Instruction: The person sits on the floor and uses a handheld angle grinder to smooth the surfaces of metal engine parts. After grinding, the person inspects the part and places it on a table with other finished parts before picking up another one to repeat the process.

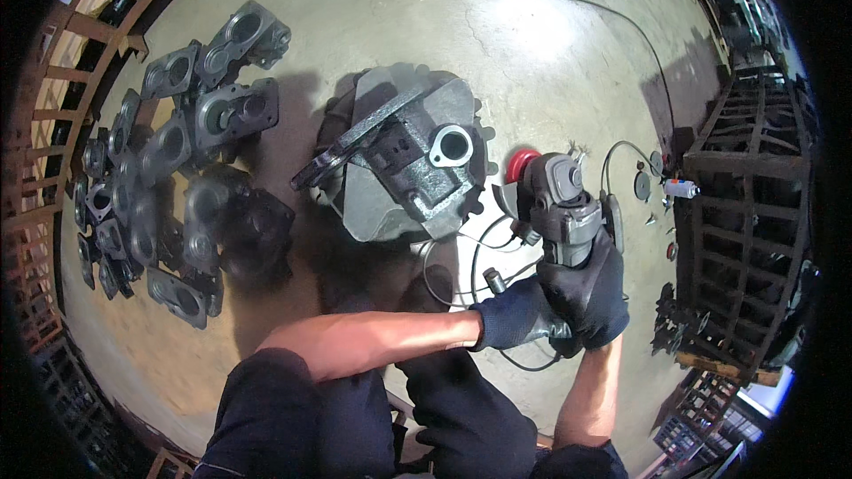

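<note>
Both my hands wear dark gloves and are at an angle grinder [561, 204] with a grey gear head, right of centre. My right hand [593, 288] is wrapped round its body. Lower down, my left hand [516, 315] reaches across and closes at the grinder's rear end, its fingertips partly hidden by the right hand. A red disc [524, 165] shows beside the grinder's head. Left of the grinder, apart from it, a dark metal casting [399, 146] with a slanted flange and a round port [452, 146] rests on a grey toothed base [364, 208].
Several flanged castings [164, 146] stand grouped on the floor at left. A cable [652, 40] runs across the far right floor. Metal racks [745, 213] line the right side, with a spray can [681, 188] and loose discs [642, 184] beside them. A small metal cylinder [494, 280] lies near my left hand.
</note>
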Tool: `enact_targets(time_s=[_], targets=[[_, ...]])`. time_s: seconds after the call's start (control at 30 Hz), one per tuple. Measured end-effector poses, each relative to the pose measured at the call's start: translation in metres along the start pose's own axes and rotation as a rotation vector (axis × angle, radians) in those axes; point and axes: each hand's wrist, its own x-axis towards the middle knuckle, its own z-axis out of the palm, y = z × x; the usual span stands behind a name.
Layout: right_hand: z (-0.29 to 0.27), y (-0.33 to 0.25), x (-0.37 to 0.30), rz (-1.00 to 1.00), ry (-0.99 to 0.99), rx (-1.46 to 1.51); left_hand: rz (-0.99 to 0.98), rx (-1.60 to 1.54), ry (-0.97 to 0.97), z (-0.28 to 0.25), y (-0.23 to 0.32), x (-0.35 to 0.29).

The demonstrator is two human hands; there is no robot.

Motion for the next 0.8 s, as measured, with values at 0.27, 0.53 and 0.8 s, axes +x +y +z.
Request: enact_targets(time_s=[0.27,0.53,0.8], targets=[[0.009,-0.003,-0.005,0.11,-0.064,0.112,-0.192,-0.627,0.131,0.016,-0.036,-0.009],[-0.011,-0.026,0.018,-0.228,-0.16,-0.009,0.146,-0.165,0.313,0.004,0.003,0.007],[-0.007,-0.021,0.031,-0.02,-0.031,-0.039,0.087,-0.177,0.153,-0.006,-0.012,0.021]])
